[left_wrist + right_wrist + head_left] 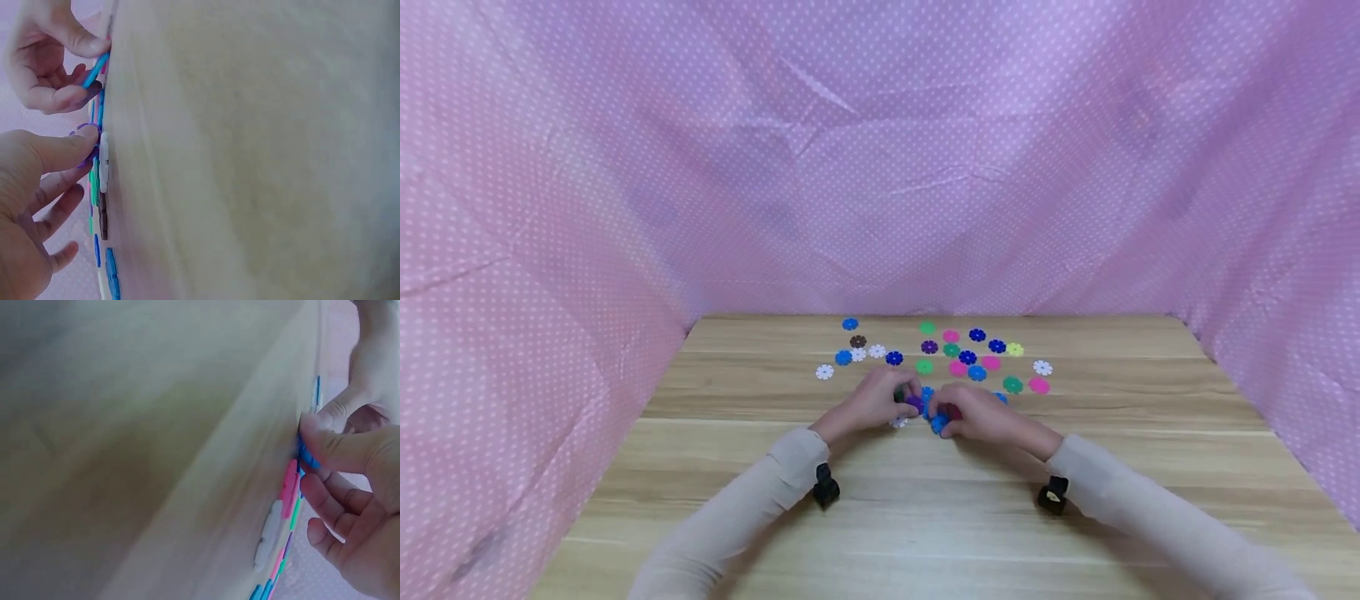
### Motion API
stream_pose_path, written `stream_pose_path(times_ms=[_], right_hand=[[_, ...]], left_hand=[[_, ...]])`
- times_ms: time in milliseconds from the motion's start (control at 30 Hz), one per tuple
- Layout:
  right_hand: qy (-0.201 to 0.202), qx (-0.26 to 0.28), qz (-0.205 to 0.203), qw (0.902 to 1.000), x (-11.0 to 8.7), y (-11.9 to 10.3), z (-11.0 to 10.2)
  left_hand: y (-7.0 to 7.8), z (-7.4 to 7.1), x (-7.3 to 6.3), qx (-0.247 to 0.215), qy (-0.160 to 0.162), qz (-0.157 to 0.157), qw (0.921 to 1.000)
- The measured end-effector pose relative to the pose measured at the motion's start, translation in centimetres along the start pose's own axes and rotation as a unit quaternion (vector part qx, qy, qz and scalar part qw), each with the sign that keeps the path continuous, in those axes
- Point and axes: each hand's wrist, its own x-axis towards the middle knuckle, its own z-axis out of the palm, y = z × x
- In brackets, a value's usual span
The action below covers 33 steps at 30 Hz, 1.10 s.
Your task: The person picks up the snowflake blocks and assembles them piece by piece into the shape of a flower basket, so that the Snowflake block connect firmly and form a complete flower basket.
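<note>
Between thumb and fingers, my left hand [880, 400] pinches a purple flower-shaped plastic disc [915, 404]. My right hand [976, 412], close beside it, pinches a blue flower-shaped disc [938, 425], which the left wrist view also shows tilted at the fingertips. Another blue disc [927, 392] is visible in the gap between the hands; whether it joins either held disc I cannot tell. A white disc [899, 423] lies partly hidden under the left hand. Something red shows behind the right fingers, mostly covered.
Several loose discs lie beyond the hands on the wooden table [895, 517], among them a brown one [858, 342], a yellow one [1015, 349] and a pink one [1039, 386]. Pink dotted cloth [880, 167] hangs around the back and sides. Each wrist wears a small black camera [826, 487].
</note>
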Motion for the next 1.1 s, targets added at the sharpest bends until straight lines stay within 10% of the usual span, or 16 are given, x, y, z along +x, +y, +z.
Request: stream_pose_path(times_ms=[300, 533, 1100], right_hand=[[0.110, 0.095, 0.055, 0.9879, 1.8, 0.5, -1.2], [0.239, 0.169, 0.054, 0.9548, 3.2, 0.0, -3.4], [0.308, 0.215, 0.021, 0.9266, 4.5, -0.6, -4.5]], left_hand=[[-0.8, -1.4, 0.2, -0.174, 0.038, -0.065, 0.9818], [0.6, -4.0, 1.3, -0.327, 0.084, -0.133, 0.9318], [2.1, -4.8, 2.9, -0.455, 0.130, -0.155, 0.8672]])
